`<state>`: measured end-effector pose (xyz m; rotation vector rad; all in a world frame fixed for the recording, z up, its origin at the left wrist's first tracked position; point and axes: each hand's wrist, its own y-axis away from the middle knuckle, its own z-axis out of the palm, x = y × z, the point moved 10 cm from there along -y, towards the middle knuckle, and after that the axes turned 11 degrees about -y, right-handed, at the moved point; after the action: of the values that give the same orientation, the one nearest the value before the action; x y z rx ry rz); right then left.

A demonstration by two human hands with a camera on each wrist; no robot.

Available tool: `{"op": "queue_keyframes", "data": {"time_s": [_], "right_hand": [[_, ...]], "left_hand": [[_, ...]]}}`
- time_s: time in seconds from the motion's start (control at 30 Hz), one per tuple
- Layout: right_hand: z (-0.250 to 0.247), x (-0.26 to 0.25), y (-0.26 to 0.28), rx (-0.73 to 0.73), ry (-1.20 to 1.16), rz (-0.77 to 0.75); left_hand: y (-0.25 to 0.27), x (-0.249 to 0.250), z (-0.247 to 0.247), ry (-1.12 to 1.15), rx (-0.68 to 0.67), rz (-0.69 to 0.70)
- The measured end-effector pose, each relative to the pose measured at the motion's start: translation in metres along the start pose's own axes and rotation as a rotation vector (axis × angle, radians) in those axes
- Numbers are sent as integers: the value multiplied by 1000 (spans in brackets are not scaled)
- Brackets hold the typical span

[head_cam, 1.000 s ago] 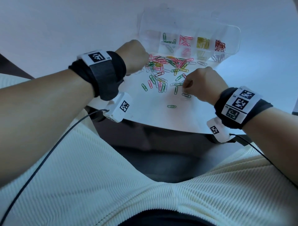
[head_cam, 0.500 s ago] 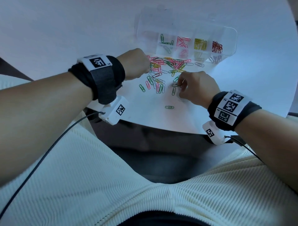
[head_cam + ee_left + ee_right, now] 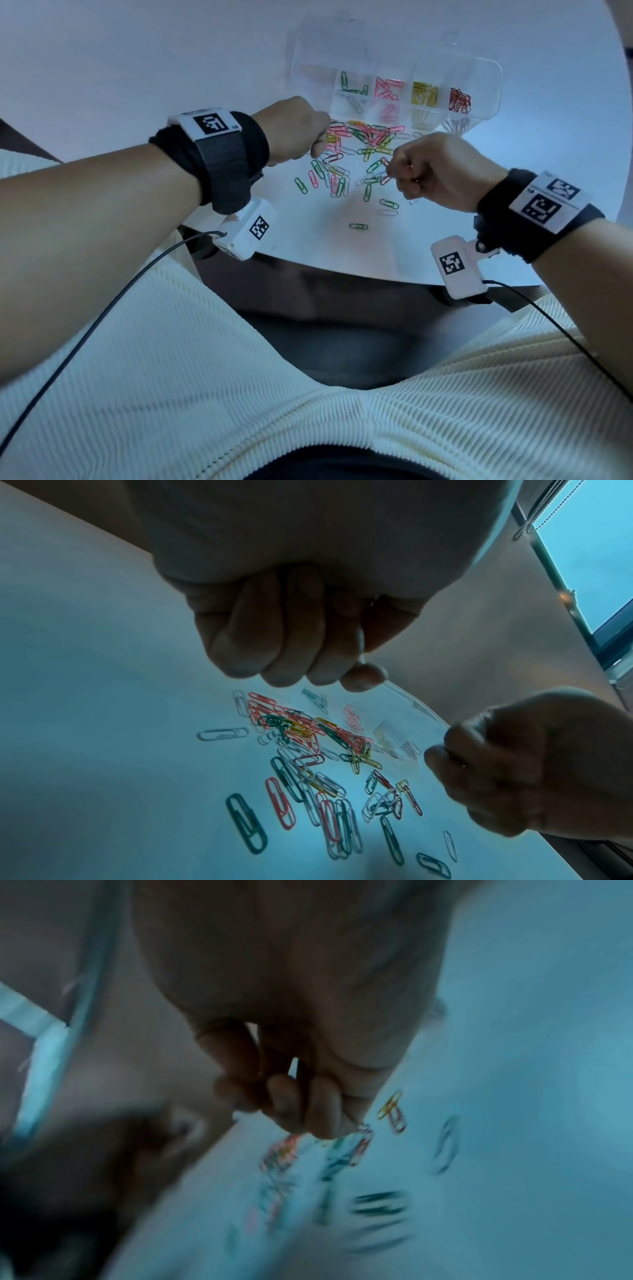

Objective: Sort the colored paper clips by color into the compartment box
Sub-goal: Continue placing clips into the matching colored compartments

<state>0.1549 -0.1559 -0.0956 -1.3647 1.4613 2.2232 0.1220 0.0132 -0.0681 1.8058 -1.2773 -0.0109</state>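
Observation:
A clear compartment box (image 3: 481,70) stands at the back of the white table. It holds green (image 3: 349,85), pink (image 3: 387,89), yellow (image 3: 424,94) and red clips (image 3: 459,101) in separate cells. A mixed pile of paper clips (image 3: 366,135) (image 3: 308,729) lies in front of it. My left hand (image 3: 318,140) (image 3: 308,669) hovers as a fist over the pile's left edge. My right hand (image 3: 394,169) (image 3: 436,753) (image 3: 291,1096) is curled with thumb against fingers, just above the clips at the pile's right. No clip shows in either hand.
Stray clips lie toward me, one green clip (image 3: 358,226) nearest the table's front edge (image 3: 342,265). Bare table (image 3: 137,68) stretches to the left of the box. My lap is below the edge. The right wrist view is blurred.
My right hand has come up off the table and turned, its wrist swinging right. My left fist has stayed at the pile's left edge.

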Motion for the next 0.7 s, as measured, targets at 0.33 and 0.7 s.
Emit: {"op": "queue_keyframes", "data": {"time_s": [0.33,0.7], "right_hand": [[15,15,-5,-19,1106,-166],[15,16,-6,104,1129,-196]], "left_hand": [[2,-2,5,-85,-40,-26],[2,-2,10,-42,-80,-26]]}}
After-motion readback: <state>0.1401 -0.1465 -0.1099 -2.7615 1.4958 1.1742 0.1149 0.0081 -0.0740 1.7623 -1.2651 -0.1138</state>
